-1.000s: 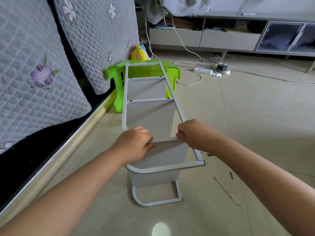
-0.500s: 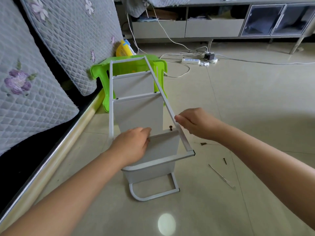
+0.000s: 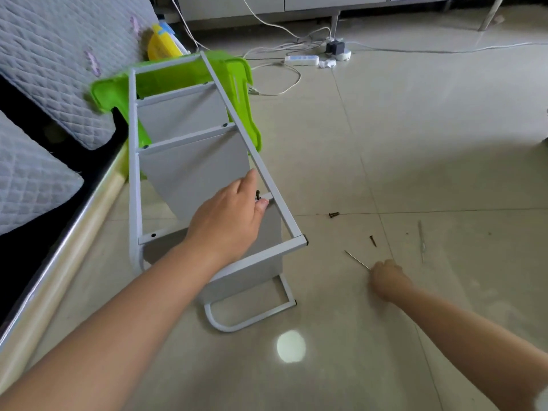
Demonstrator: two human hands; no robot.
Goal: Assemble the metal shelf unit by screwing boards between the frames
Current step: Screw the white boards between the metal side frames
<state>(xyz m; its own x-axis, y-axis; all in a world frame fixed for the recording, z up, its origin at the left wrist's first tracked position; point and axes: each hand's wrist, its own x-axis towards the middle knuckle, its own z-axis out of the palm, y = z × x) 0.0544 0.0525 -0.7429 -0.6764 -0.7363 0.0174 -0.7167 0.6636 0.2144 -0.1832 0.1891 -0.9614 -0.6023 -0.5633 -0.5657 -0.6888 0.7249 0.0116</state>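
The white metal shelf frame (image 3: 268,185) lies on its side on the floor, its far end propped on a green plastic stool (image 3: 240,81). Grey boards (image 3: 189,170) sit between the frame's two sides. My left hand (image 3: 228,223) grips the top edge of the nearest board, thumb beside a dark screw (image 3: 258,194) that stands out of it by the rail. My right hand (image 3: 388,278) is down on the floor to the right, fingers curled round the end of a thin metal screwdriver (image 3: 357,260).
Two loose screws (image 3: 333,215) (image 3: 373,240) and a thin metal rod (image 3: 421,238) lie on the tiles right of the frame. A quilted sofa (image 3: 44,63) runs along the left. A power strip (image 3: 301,60) with cables lies at the back.
My right hand has left the frame rail and dropped to the floor onto the screwdriver. My left hand slid right along the board toward the screw. The view tilted down.
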